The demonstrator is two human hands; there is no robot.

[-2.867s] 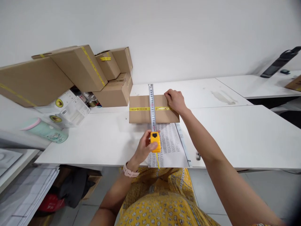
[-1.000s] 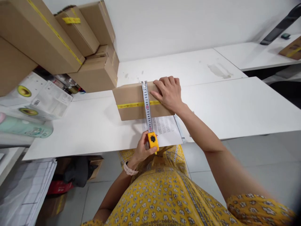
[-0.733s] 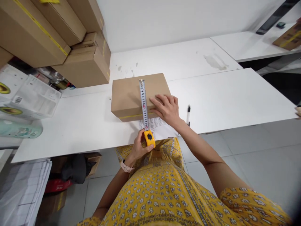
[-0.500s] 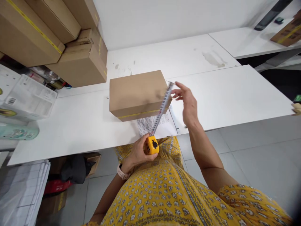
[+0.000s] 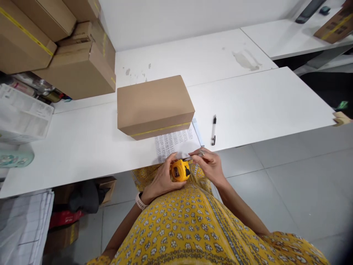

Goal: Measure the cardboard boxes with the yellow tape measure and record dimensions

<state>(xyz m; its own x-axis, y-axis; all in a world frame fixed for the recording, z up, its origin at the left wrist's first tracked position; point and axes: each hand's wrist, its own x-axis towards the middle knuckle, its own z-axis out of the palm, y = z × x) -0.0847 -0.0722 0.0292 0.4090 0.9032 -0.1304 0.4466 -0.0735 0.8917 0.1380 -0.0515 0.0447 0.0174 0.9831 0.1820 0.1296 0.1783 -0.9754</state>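
Observation:
My left hand is wrapped round a yellow tape measure with a black button, just off the table's front edge. My right hand pinches the short end of the metal blade, close to the tape's mouth; the fingertips are slightly blurred. Behind my hands a closed brown cardboard box with a yellow strip low on its front sits on the white table. Partly under it lies a printed sheet with rows of small text. A pen rests to the right of the sheet.
Several cardboard boxes are stacked at the back left. Below them stand a white carton and a mint-green bottle. Another brown box is at the far right. The white table's front edge runs close to my body.
The long stretch of blade slanting up past the box has gone back into the tape measure. My right hand has come down from the box's right side to the tape, uncovering the pen.

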